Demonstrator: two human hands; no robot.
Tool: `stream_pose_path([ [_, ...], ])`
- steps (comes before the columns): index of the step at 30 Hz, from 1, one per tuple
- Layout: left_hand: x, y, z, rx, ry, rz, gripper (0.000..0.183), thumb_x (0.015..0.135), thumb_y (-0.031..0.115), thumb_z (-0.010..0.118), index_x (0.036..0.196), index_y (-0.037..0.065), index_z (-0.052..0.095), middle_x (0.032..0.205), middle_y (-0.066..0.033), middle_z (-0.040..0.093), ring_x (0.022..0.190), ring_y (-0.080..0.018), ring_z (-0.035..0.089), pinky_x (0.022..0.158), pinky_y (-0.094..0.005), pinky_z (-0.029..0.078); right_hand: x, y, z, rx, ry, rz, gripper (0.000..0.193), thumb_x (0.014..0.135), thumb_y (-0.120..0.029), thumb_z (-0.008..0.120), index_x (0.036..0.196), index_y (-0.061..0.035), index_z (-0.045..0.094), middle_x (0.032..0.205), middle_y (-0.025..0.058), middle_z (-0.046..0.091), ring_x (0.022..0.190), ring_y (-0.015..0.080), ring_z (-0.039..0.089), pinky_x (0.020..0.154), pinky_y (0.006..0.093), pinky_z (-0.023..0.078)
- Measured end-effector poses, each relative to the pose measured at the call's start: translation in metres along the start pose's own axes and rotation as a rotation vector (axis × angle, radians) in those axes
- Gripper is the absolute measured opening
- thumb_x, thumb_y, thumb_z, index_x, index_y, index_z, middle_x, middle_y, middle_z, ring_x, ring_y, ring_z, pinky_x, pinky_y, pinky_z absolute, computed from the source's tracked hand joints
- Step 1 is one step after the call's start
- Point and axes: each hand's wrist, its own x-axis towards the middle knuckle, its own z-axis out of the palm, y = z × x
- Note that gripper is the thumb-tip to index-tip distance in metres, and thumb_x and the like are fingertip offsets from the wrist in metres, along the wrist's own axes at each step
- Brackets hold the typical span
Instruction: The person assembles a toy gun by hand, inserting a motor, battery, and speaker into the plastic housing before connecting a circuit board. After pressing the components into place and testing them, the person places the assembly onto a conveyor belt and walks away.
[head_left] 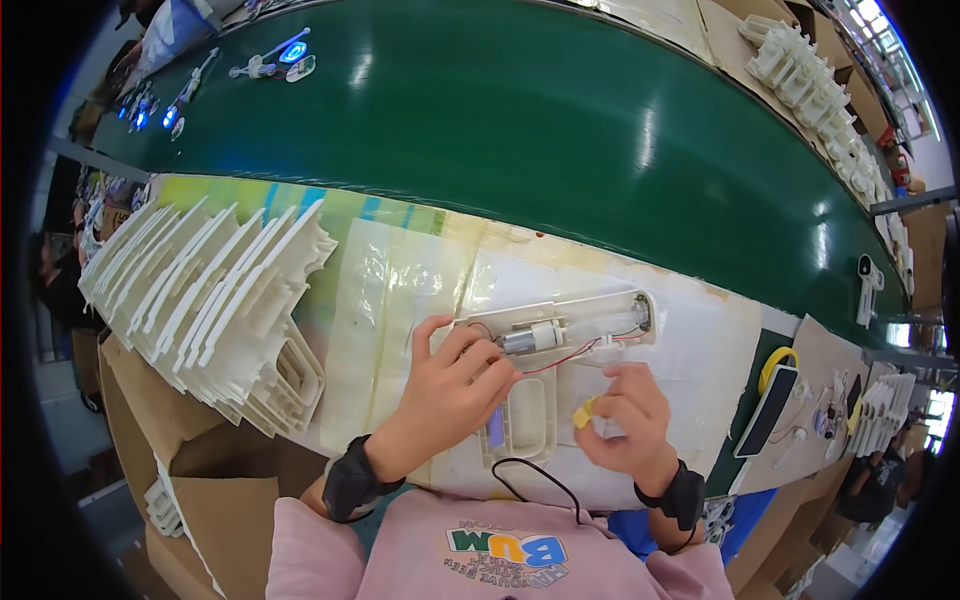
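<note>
A white plastic housing half (542, 415), gun-shaped with a looped handle, lies on the work sheet in front of me. In its barrel sit a silver motor (518, 342) with a white end, a clear tube (590, 328) and thin red wires (572, 355). My left hand (455, 385) is curled over the housing's left end, fingertips by the motor and the wires. To the right of the handle, my right hand (630, 418) pinches a small yellow piece (584, 412), whose exact kind I cannot make out. A purple part (495, 428) shows inside the handle, below my left hand.
Many white housing halves (215, 310) stand stacked at left, above a cardboard box (215, 500). A green conveyor belt (480, 120) runs beyond, carrying blue-lit assemblies (290, 58). At right lie a phone-like device (767, 412), a yellow ring (778, 362) and more white housings (885, 412).
</note>
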Motion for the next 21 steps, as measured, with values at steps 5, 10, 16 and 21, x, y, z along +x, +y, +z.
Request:
stream_pose_path([
  [5,0.006,0.0,0.015,0.052,0.039,-0.056,0.018,0.076,0.015,0.078,0.08,0.011,0.06,0.082,-0.0018,0.054,0.086,-0.0222,0.055,0.094,-0.0457,0.037,0.009,-0.002,0.012,0.025,-0.322,-0.184,0.021,0.06,0.0,0.072,0.062,-0.0067,0.052,0.058,0.0031,0.045,0.053,0.0204,0.049,0.091,0.0419,0.055],
  [10,0.002,0.0,0.022,0.027,0.043,-0.095,0.025,0.072,0.013,0.078,0.088,0.009,0.059,0.088,-0.0061,0.054,0.088,-0.0259,0.055,0.091,-0.0436,0.04,0.02,-0.002,0.013,-0.07,-0.455,-0.201,0.023,0.065,-0.006,0.072,0.061,-0.0068,0.049,0.058,0.0042,0.047,0.053,0.0211,0.052,0.094,0.042,0.053],
  [16,0.013,0.003,0.018,0.01,0.043,-0.2,0.044,0.066,0.012,0.076,0.106,0.005,0.058,0.12,-0.0178,0.051,0.11,-0.0355,0.053,0.098,-0.0467,0.04,0.027,-0.005,0.024,-0.158,-0.555,-0.204,0.026,0.069,-0.017,0.074,0.062,-0.0061,0.052,0.056,0.0068,0.051,0.055,0.0233,0.057,0.092,0.0404,0.053],
  [21,0.017,0.002,0.015,-0.052,-0.022,-0.281,0.051,0.067,0.012,0.077,0.113,0.005,0.057,0.129,-0.0214,0.048,0.123,-0.0402,0.046,0.102,-0.0468,0.039,0.033,-0.013,0.03,-0.237,-0.638,-0.19,0.026,0.071,-0.021,0.074,0.066,-0.005,0.054,0.058,0.0083,0.053,0.06,0.0263,0.06,0.089,0.0401,0.052],
])
